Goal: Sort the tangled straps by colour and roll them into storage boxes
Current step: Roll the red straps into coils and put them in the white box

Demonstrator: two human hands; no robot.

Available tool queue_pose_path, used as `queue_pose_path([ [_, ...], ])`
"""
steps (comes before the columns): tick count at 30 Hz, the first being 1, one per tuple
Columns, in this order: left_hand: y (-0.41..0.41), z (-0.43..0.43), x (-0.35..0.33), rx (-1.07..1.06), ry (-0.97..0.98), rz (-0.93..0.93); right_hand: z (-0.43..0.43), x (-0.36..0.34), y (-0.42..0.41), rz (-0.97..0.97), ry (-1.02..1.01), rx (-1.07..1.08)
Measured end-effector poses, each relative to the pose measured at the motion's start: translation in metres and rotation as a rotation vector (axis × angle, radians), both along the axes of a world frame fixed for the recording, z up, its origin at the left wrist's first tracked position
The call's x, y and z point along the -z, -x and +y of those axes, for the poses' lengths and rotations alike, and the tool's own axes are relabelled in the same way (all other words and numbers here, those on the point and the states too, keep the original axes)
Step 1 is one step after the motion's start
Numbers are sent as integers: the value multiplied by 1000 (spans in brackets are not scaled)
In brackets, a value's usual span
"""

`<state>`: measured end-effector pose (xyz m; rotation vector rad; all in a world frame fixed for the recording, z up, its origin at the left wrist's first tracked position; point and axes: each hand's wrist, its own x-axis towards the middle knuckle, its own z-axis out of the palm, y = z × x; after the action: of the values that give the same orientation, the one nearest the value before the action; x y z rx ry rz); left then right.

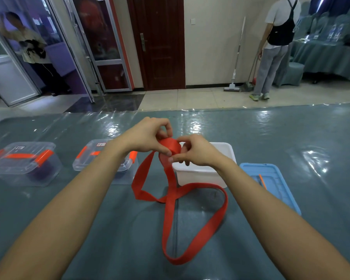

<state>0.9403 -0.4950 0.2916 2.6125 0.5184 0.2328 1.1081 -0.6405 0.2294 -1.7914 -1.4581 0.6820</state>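
L hand (148,136) & R hand (196,152) both have grip clamped on red strap (170,147) roll, raised by white box (202,174) mid-counter (291,138), prob so loose tail toward near edge winds w/o snagging.

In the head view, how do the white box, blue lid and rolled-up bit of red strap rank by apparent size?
1. White box and blue lid: about alike, the box partly hidden, so unranked.
2. Rolled-up bit of red strap: clearly smallest.
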Motion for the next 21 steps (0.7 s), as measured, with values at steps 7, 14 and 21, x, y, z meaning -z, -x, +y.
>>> queue_pose_path([
  [7,7,9,3,7,174,-133,-5,-4,-3,127,-122,90],
  [14,5,8,7,4,395,-261,-5,-9,-2,336,-244,155],
  [21,-3,0,9,-8,427,-363,-3,-2,1,518,-301,195],
])
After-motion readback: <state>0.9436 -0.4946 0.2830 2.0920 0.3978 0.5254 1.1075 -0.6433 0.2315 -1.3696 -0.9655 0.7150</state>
